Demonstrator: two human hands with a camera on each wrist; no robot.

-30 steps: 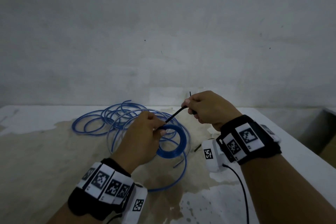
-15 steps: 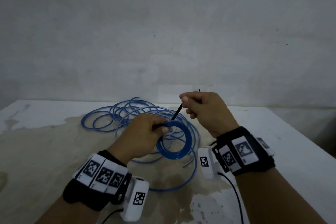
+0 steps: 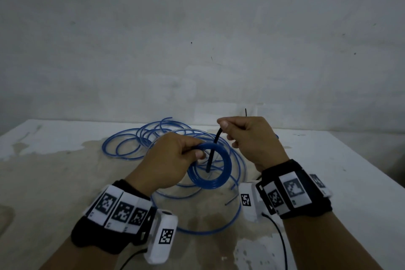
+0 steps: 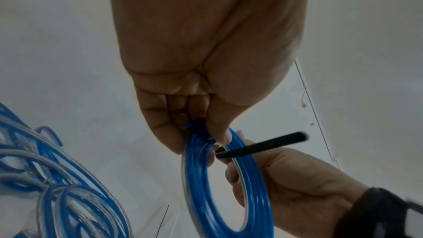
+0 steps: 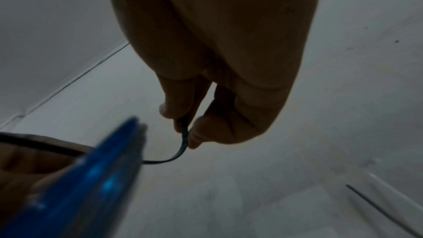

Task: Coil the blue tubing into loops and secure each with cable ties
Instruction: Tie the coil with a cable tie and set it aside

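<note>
Blue coil (image 3: pixel 210 166) pinched by left hand (image 3: pixel 168 160); right hand (image 3: pixel 252 138) grips cable tie (image 3: pixel 213 149).

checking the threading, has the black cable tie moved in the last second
Yes. Against the table, the cable tie has swung from a shallow slant to steep, its lower end now inside the opening of the coil.

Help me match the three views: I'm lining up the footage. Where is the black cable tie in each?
Head: black cable tie at centre, slanting through the blue coil.
Left wrist: right of centre, poking through the coil's top.
Right wrist: centre, curving down from the right hand.
Shared landmark: the blue coil.
</note>
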